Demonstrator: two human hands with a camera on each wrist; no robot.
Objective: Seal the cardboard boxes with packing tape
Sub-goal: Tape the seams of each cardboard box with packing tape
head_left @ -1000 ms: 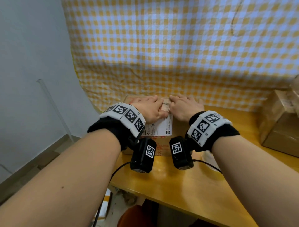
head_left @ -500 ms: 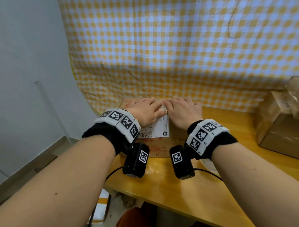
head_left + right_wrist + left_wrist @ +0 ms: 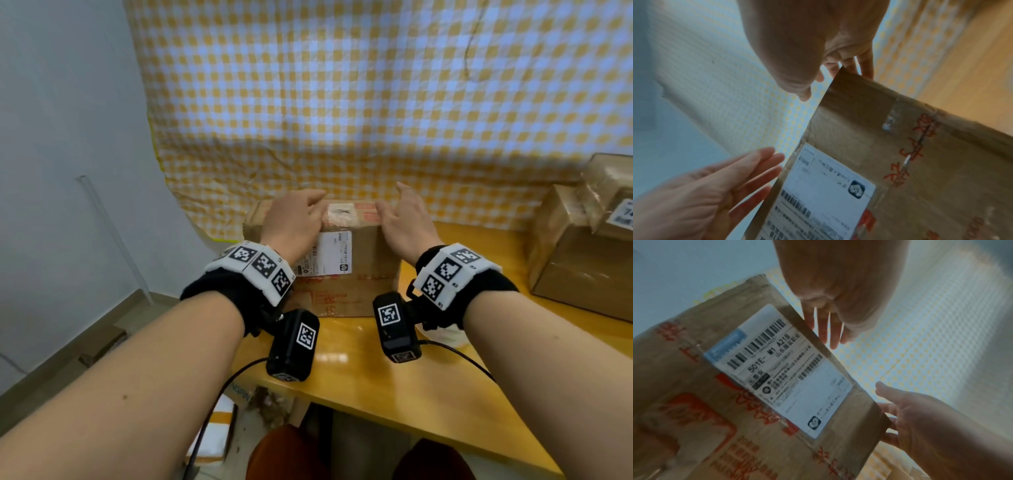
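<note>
A brown cardboard box point(image 3: 346, 291) with red print and a white shipping label point(image 3: 329, 255) stands on the yellow table point(image 3: 376, 380) against the checked cloth. My left hand point(image 3: 294, 219) hovers over its top left with straight, relaxed fingers point(image 3: 830, 332) reaching past the top front edge. My right hand point(image 3: 406, 221) is at the top right corner, fingers point(image 3: 866, 65) spread and passing behind that corner. Neither hand holds anything. Whether the fingers touch the box top I cannot tell. A pale taped patch point(image 3: 340, 212) lies on the top between the hands.
Two more taped cardboard boxes point(image 3: 582, 260) stand at the table's right. A pale round object point(image 3: 443, 334) lies half hidden behind the right wrist camera. The checked cloth point(image 3: 342, 102) hangs close behind the box. Cartons point(image 3: 219, 431) lie on the floor below left.
Both hands were pressed together on the middle of the box top. They have drawn apart, left hand leftward and right hand rightward, with the fingers lifted and straightened.
</note>
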